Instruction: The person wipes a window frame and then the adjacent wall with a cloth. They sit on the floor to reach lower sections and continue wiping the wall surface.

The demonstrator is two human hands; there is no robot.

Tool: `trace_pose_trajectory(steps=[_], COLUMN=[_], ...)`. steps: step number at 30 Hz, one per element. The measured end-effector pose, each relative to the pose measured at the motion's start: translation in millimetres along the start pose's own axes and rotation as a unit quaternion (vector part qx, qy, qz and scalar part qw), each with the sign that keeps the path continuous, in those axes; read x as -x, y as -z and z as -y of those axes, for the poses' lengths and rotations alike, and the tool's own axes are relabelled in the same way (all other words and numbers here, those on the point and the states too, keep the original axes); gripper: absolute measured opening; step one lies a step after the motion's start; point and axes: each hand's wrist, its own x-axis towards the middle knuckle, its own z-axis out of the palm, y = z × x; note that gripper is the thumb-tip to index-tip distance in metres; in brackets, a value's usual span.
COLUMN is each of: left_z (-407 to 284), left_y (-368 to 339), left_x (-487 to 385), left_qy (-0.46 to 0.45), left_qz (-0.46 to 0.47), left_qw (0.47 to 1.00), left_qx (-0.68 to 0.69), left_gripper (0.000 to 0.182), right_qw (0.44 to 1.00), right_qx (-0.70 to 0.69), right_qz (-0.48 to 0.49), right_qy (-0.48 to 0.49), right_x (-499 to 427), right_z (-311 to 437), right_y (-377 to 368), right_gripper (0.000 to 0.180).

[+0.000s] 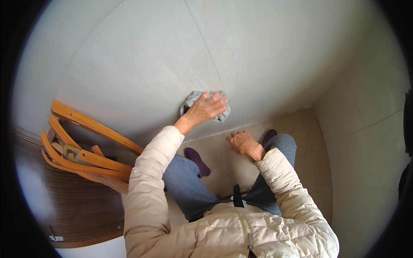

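My left hand [208,108] presses a grey cloth [222,116] flat against the pale tiled wall [145,58], low down near the floor. Its fingers are spread and bent over the cloth. My right hand [243,143] hangs above the floor by my right knee, with loosely bent, foreshortened fingers and nothing visible in it. The underside of that hand is hidden.
A folded wooden chair [96,154] leans at the left, by a dark wood-grain panel [84,206]. Another pale wall [364,145] rises on the right. My feet in purple footwear [197,163] stand on beige floor tiles [214,161].
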Motion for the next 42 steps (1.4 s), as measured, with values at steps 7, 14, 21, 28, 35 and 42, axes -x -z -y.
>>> trace_pose_trajectory(steps=[7, 14, 21, 28, 35, 42], left_z=[133.0, 29.8, -15.2, 161.4, 69.6, 0.9], left_y=[81.2, -4.3, -2.4, 97.9, 18.6, 2.3], left_x=[-70.7, -46.8, 16.4, -50.0, -23.4, 59.2], left_qy=[0.255, 0.172, 0.025, 0.298, 0.178, -0.019], left_qz=[-0.259, -0.146, 0.037, -0.299, -0.188, 0.062], left_qw=[0.926, 0.971, 0.997, 0.894, 0.964, 0.998], left_qx=[-0.104, -0.080, 0.068, -0.151, -0.061, 0.002], left_gripper=[0.048, 0.028, 0.025, 0.032, 0.025, 0.033], right_qw=[0.998, 0.999, 1.000, 0.998, 0.999, 1.000], right_qx=[0.019, 0.027, 0.014, 0.025, 0.035, 0.004], right_qz=[-0.040, -0.012, -0.018, -0.043, -0.023, 0.005], right_qy=[0.035, 0.030, 0.011, 0.040, 0.029, 0.007], right_x=[3.6, 6.6, -0.8, 7.0, 8.3, 0.3], right_z=[3.3, 6.6, -1.2, 6.9, 10.2, 1.0], right_y=[-3.5, 0.2, -2.8, -1.2, 2.5, 0.3], right_gripper=[0.035, 0.037, 0.038, 0.037, 0.034, 0.037])
